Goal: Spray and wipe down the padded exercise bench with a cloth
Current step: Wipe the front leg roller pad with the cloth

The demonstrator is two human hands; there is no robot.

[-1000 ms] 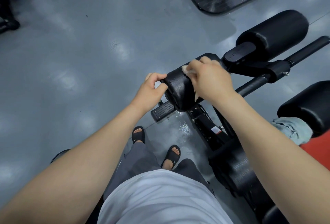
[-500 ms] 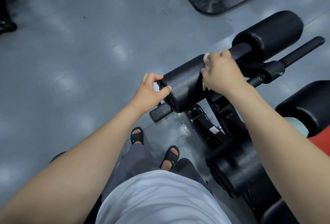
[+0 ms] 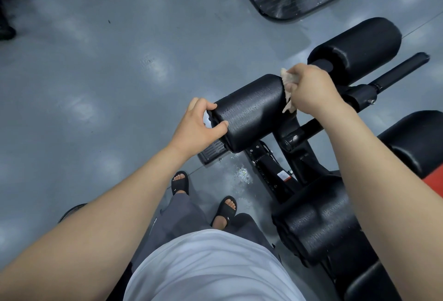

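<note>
Right hand (image 3: 309, 89), fingers curled round a beige cloth (image 3: 288, 79), has slid to the black roller pad's (image 3: 251, 111) inner end; left hand (image 3: 194, 125) fingers still pinch its outer end.

Two hands (image 3: 195, 124), one cloth (image 3: 287, 80), three black roller pads (image 3: 249, 109) — two black sandals (image 3: 181, 183)

Right hand (image 3: 309, 89) with the cloth (image 3: 288, 85) travels along the roller pad (image 3: 249, 111). One second ago it is at the outer end next to the left hand (image 3: 194, 125), then mid-pad, and now at the inner end. The pad's textured top is now uncovered between the hands.
</note>
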